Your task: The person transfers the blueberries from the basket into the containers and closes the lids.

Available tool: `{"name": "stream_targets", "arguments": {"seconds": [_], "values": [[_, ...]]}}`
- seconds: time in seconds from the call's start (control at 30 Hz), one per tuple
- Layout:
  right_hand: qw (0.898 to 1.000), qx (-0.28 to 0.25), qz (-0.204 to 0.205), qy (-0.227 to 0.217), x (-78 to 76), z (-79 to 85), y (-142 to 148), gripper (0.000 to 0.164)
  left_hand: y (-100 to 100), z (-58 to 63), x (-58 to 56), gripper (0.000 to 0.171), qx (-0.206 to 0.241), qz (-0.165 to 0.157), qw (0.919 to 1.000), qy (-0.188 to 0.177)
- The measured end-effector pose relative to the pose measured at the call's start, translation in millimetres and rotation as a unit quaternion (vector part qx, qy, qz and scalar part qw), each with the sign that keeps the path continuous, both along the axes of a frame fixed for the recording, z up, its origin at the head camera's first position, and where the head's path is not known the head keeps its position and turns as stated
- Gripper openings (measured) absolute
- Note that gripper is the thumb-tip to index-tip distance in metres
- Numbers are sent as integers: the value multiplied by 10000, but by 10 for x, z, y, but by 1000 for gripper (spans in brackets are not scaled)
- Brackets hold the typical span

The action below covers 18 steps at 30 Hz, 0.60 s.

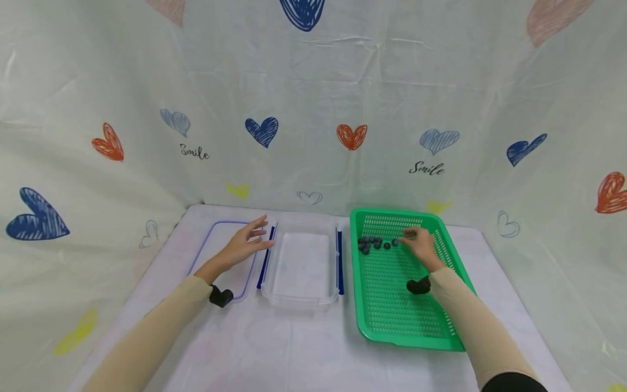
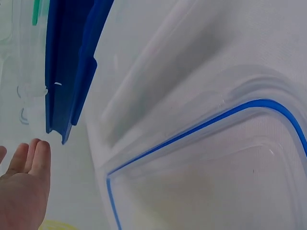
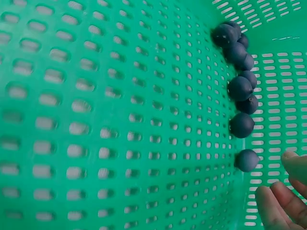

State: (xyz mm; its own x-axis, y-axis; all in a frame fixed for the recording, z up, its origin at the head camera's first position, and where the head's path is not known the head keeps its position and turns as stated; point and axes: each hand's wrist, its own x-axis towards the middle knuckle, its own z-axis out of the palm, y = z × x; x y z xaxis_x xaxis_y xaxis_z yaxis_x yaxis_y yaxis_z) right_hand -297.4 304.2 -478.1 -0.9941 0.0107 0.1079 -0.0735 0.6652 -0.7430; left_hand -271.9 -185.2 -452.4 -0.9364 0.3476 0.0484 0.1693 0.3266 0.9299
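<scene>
Black "Smile" lettering [image 1: 426, 169] behind basket [image 1: 387, 294]

Three things are being carried by a whitish table [image 1: 303, 348] with rounded far corners. On its left side, a flat, rectangular, blue-edged lid of clear plastic [image 1: 241, 279] is being supported. In the middle, just beside the lid, a rectangular container of clear plastic [image 1: 301, 267] with dark blue side flaps [image 1: 340, 263] is being borne. On the right, a rectangular, green, perforated plastic basket [image 1: 392, 305] is being held up.
</scene>
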Motion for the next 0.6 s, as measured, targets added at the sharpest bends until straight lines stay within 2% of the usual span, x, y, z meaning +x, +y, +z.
{"name": "stream_targets", "arguments": {"seconds": [0.27, 0.6], "values": [[9994, -114, -325, -51, -85, -85, -67, 35, 15, -36, -5, 80, -82, -9, 10000, 43], [9986, -130, -503, -78, -53, -196, -89, 32, 41, -58, 46, 76, -180, -43, 9998, 40]]}}
